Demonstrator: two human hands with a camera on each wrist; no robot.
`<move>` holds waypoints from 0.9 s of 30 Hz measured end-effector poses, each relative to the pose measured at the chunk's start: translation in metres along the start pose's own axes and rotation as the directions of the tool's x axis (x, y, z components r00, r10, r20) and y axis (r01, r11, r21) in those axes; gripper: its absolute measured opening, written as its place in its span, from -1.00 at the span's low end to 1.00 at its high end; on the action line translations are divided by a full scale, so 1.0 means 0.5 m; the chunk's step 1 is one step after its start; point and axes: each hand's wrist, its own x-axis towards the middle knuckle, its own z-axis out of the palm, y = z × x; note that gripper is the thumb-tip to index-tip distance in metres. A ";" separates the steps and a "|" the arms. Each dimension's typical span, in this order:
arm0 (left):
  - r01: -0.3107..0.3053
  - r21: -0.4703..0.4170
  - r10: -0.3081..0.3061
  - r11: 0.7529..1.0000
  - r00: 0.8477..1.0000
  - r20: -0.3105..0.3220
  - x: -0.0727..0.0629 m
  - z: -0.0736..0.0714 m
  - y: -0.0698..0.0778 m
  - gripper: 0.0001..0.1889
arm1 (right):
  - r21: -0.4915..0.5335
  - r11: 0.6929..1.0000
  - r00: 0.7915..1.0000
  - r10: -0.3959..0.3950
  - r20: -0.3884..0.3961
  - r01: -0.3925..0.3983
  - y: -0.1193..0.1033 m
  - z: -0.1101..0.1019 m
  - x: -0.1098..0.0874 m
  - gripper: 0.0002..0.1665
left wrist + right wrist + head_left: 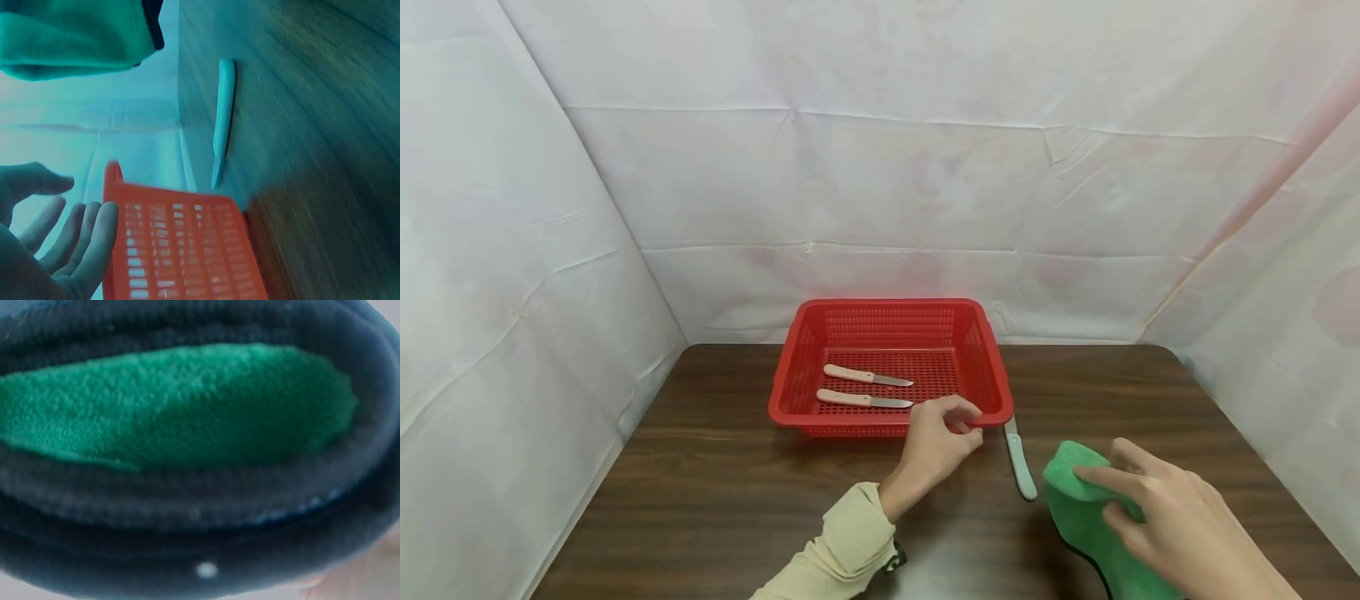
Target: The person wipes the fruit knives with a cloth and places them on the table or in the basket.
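The right grip [1180, 517] pinches one green cloth [1078, 517], at its nine o'clock; the left grip [934, 437], released, is by the four o'clock corner of one red basket [891, 305] holding two pink-handled knives [844, 397]; one mint knife [1018, 462] lies just past that corner on the wooden surface [737, 467], white sheeting [887, 183] at twelve o'clock

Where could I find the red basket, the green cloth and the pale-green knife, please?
Red basket [889, 322], head view: inner back wall.
Green cloth [1077, 523], head view: lower part.
Pale-green knife [224, 106], left wrist view: handle.
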 end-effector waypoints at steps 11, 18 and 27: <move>0.097 0.170 -0.116 0.981 0.987 0.107 -0.020 0.079 0.000 -0.81 | -0.013 0.998 0.998 0.059 0.024 -0.059 0.015 0.002 -0.013 -0.51; 0.120 0.300 -0.188 0.946 0.959 0.211 -0.009 0.129 -0.020 -0.79 | -0.029 0.996 0.994 0.091 0.053 -0.090 0.025 0.004 -0.016 -0.51; -0.031 0.563 -0.200 0.826 0.918 0.344 -0.005 0.172 -0.045 -0.84 | -0.019 0.994 0.993 0.107 0.053 -0.106 0.029 0.010 -0.019 -0.49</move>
